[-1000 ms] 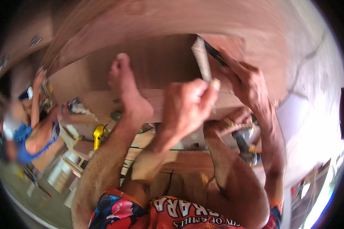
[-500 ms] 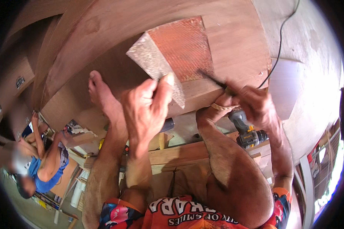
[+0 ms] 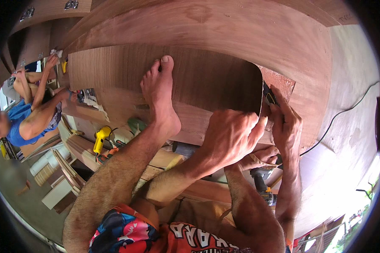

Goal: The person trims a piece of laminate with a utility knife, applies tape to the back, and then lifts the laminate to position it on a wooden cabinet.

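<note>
My left hand (image 3: pixel 232 137) is closed on the lower right edge of a thin dark-brown wood-grain sheet (image 3: pixel 207 80), whose right end curls up off the brown panel (image 3: pixel 190 25). Right beside that raised edge, my right hand (image 3: pixel 288 126) grips a dark utility knife (image 3: pixel 269 96); its tip is hidden by the sheet. An orange textured patch (image 3: pixel 278 80) shows past the curled end. My bare left foot (image 3: pixel 158 88) rests on the sheet, and my right foot (image 3: pixel 264 156) is below my hands.
A cordless drill (image 3: pixel 261 179) lies under my right forearm, near a black cable (image 3: pixel 346 110). A yellow power tool (image 3: pixel 101 139) is left of my leg. Boards (image 3: pixel 69 168) lie on the left floor. A person in blue (image 3: pixel 23 122) sits at the far left.
My view has shifted. My left hand has moved right with the sheet's edge, so the dark face now covers most of the orange patch. The knife has moved up against the sheet's edge.
</note>
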`<state>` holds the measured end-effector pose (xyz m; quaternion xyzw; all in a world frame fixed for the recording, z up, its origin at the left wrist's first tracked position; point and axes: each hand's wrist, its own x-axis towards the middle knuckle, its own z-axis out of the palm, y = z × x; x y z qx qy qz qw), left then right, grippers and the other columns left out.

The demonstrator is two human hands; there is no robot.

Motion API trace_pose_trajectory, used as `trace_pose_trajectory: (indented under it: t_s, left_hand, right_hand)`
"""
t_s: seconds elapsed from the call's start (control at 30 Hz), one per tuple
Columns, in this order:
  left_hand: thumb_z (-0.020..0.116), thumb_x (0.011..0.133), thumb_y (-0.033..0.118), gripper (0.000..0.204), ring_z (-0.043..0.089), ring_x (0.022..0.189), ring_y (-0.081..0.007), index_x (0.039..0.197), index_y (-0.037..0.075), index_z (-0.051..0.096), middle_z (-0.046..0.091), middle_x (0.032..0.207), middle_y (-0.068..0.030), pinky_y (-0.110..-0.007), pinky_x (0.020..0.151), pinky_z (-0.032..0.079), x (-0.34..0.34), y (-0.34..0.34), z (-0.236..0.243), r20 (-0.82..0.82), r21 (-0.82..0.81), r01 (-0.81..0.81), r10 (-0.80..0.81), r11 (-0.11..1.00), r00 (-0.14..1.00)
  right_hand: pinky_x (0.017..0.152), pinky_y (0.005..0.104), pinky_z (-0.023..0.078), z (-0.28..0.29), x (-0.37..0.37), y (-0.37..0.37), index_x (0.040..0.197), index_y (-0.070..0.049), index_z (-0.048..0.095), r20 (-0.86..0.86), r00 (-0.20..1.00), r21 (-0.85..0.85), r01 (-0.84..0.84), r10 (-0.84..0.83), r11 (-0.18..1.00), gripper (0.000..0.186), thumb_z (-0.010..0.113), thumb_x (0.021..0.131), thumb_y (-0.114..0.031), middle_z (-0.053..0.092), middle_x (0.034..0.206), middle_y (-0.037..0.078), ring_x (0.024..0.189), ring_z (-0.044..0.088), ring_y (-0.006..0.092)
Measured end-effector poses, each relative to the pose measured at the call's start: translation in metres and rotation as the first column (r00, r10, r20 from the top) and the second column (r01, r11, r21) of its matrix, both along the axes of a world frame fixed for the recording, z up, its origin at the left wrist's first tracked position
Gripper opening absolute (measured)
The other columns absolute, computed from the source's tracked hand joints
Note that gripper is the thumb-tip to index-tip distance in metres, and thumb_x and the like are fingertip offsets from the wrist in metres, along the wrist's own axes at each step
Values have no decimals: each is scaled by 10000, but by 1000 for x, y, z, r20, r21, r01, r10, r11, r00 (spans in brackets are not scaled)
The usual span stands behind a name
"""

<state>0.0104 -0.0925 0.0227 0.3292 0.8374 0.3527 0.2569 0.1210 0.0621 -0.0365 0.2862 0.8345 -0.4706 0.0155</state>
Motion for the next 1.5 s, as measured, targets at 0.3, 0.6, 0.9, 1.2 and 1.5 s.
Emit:
trace_pose_trajectory:
  t_s: [0.3, 0.6, 0.9, 1.2, 1.5]
  left_hand:
    - [682, 1014, 273, 431, 550, 475, -97, 676, 15, 610, 580, 526, -66, -335, 440, 385, -4, -3, 0, 218, -30, -14, 20, 999, 976]
    - [702, 987, 202, 454, 478, 421, -163, 622, -10, 535, 523, 513, -147, -376, 447, 364, -9, -3, 14, 126, -60, -6, 14, 998, 992]
    - [688, 997, 248, 453, 521, 400, -188, 619, 36, 557, 528, 476, -112, -379, 415, 371, 0, 13, 11, 64, -58, 21, -18, 998, 998]
    - [724, 955, 226, 421, 592, 434, -311, 616, 30, 567, 533, 500, -173, -421, 429, 398, -3, -1, 12, -18, 4, -27, 27, 1000, 999]
    - [695, 994, 241, 477, 471, 411, -206, 619, 5, 520, 480, 513, -163, -391, 451, 371, -2, -8, 6, 307, -35, -137, 141, 990, 941]
  right_hand:
    - [636, 437, 549, 3, 23, 2, 1469, -117, 581, -64, 982, 158, -165, 177, 974, 624, 637, 873, 60, 667, 836, 164, 709, 681, 323]
    - [606, 394, 569, 36, 120, -16, 1446, -79, 597, -22, 987, 56, -159, 161, 986, 586, 612, 886, 91, 678, 832, 148, 684, 697, 269]
    - [634, 336, 533, 4, 11, -2, 1441, -111, 620, -96, 993, 129, 84, -71, 988, 510, 580, 961, 54, 688, 819, 156, 652, 638, 177]
    - [642, 338, 527, 5, -11, -8, 1435, -122, 629, -140, 989, 145, -29, 49, 989, 474, 594, 978, 1, 682, 805, 155, 653, 629, 184]
    - [599, 443, 531, 3, 13, 0, 1474, -137, 572, -82, 985, 125, -140, 151, 982, 602, 656, 899, 20, 665, 807, 156, 672, 675, 337]
